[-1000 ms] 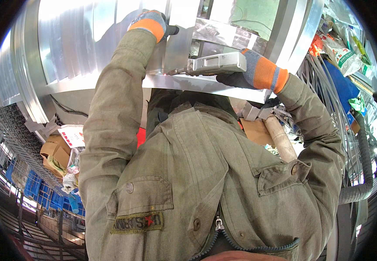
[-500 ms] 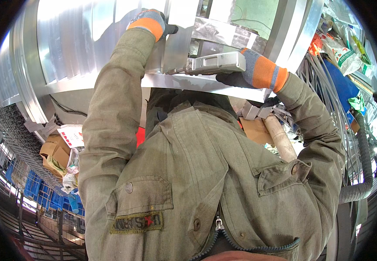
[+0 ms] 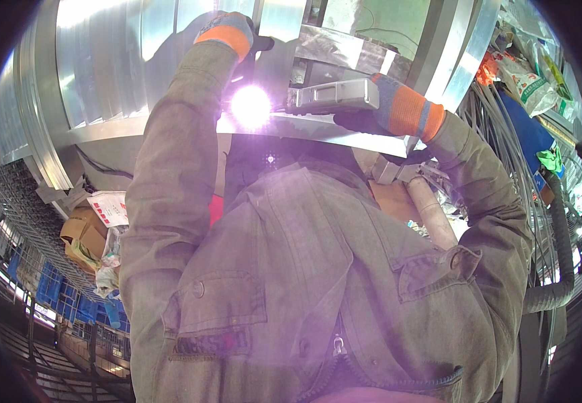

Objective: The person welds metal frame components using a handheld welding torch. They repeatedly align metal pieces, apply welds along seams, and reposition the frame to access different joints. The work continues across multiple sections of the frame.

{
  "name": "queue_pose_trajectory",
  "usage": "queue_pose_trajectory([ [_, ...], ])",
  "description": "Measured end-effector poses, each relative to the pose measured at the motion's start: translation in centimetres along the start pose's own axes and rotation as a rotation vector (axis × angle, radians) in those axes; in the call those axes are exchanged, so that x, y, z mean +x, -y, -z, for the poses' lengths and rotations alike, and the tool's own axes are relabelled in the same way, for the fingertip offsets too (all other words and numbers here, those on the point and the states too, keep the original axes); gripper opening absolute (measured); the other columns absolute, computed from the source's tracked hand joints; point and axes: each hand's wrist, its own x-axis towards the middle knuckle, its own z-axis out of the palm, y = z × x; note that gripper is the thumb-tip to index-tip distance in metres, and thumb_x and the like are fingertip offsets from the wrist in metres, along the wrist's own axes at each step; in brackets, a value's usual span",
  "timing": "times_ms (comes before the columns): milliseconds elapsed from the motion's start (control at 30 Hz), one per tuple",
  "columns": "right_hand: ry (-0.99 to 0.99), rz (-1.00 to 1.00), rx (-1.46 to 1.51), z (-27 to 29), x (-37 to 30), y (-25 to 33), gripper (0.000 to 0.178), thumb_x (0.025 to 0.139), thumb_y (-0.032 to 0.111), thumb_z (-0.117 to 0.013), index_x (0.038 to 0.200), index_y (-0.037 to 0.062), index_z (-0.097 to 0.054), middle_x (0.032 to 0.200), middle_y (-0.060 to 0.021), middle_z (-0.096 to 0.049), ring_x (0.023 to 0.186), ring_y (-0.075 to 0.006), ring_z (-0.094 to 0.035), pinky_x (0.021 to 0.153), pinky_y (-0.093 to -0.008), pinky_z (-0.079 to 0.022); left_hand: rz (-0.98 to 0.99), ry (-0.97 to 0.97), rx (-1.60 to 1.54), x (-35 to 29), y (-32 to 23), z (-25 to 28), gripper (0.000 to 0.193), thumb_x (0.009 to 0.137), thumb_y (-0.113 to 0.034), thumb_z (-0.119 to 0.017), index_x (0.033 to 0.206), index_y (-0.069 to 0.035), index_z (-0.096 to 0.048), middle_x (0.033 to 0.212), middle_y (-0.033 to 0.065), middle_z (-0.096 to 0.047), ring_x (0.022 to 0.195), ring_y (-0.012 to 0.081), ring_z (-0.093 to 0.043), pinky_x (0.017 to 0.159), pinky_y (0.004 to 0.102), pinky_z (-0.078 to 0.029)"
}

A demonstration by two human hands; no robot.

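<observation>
My right hand [image 3: 401, 111], in an orange and grey glove, is closed around the rear of a welding gun [image 3: 338, 96] with a boxy silver body. The gun points left, and a dazzling white-violet light hides its tip at the front rail [image 3: 344, 134] of a silver metal frame. Farther off to the left, my left hand [image 3: 227, 33] rests on the ribbed metal panel [image 3: 103, 74]. Its dark thumb is stretched out to the right; the other fingers are mostly hidden.
Grey cables [image 3: 499, 134] and plastic bags [image 3: 532, 84] crowd the right side, beside a ribbed hose [image 3: 553, 295]. A cardboard box [image 3: 84, 235] lies at the left near wire mesh racks [image 3: 19, 195]. A pale tube [image 3: 432, 208] leans below the frame.
A bright light has flared up at the tip of the welding gun, and a violet glare now spreads over my jacket. Both hands have stayed nearly where they were.
</observation>
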Motion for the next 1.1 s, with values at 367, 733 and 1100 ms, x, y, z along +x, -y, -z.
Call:
queue_pose_trajectory([
  [367,-0.007,-0.012,-0.006,-0.9,0.0,-1.5,0.035,0.099,0.027,-0.079,0.128,0.0076,-0.077,0.097,-0.0087,-0.079,0.081,-0.0195,-0.072,0.078,-0.0361,-0.060,0.016,-0.002,0.002,-1.2,-0.2,0.7,0.063,0.088,-0.070,-0.075,0.128,-0.022,-0.078,0.116,0.0067,-0.079,0.114,0.0343,-0.073,0.104,0.0529,-0.057],
  [733,0.055,-0.041,-0.021,-1.2,-0.5,-3.5,0.032,0.099,0.025,-0.080,0.126,0.0082,-0.077,0.102,-0.0091,-0.080,0.086,-0.0197,-0.074,0.081,-0.0344,-0.060,0.030,0.065,0.020,3.4,0.7,-0.3,0.063,0.093,-0.068,-0.071,0.136,-0.023,-0.075,0.133,0.0107,-0.074,0.125,0.0366,-0.070,0.110,0.0541,-0.055],
  [1100,0.002,-0.083,-0.063,-1.7,-1.2,-4.3,0.033,0.097,0.024,-0.081,0.124,0.0066,-0.078,0.104,-0.0103,-0.081,0.088,-0.0190,-0.074,0.084,-0.0338,-0.060,0.027,-0.052,0.112,3.3,0.8,-1.8,0.054,0.090,-0.071,-0.073,0.108,-0.021,-0.081,0.090,-0.0022,-0.077,0.085,0.0190,-0.074,0.083,0.0415,-0.061],
])
